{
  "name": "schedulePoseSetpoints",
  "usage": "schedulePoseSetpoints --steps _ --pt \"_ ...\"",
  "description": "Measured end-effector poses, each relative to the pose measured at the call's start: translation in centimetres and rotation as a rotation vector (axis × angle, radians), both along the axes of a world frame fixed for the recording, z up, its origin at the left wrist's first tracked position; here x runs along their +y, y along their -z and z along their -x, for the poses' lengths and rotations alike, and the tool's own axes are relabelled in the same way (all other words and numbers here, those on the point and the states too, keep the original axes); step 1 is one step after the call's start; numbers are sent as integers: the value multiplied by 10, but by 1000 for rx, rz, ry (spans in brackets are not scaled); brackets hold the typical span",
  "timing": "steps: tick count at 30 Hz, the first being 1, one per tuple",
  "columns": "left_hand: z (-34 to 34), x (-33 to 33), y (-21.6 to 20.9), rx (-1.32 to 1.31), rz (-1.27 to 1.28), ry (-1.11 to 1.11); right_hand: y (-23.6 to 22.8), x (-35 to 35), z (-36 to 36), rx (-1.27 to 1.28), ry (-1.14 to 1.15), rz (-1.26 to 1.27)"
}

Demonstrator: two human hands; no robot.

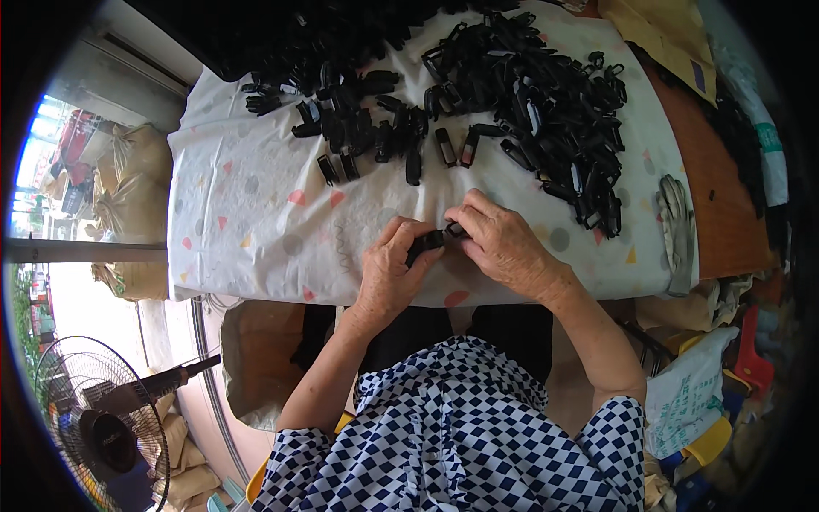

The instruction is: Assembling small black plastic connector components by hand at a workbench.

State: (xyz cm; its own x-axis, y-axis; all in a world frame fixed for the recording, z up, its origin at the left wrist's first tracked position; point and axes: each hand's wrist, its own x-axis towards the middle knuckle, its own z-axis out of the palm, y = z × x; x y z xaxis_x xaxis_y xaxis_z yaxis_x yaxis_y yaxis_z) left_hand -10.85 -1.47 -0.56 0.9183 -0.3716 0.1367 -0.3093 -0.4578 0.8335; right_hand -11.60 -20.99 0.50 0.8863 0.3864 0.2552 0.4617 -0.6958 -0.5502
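Between both hands, black clip [426, 245] slanting up-right

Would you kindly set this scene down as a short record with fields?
Setting: table covered by a white cloth with coloured spots
Left hand: grips a small black plastic part
Right hand: fingertips pinch a second small black piece against that part
Right pile: loose black clips heaped on the cloth
Left group: black parts spread beyond the hands
Table edge, right: a glove
Floor, left: a fan
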Motion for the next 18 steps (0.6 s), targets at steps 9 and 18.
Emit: schedulePoseSetpoints --steps 9,18 --pt "-2 4 5 -19 -3 20 -4 -9 -10 -105 -45 -4" --pt "-4 5 6 -38 33 34 0 -6 -4 137 -94 -265"
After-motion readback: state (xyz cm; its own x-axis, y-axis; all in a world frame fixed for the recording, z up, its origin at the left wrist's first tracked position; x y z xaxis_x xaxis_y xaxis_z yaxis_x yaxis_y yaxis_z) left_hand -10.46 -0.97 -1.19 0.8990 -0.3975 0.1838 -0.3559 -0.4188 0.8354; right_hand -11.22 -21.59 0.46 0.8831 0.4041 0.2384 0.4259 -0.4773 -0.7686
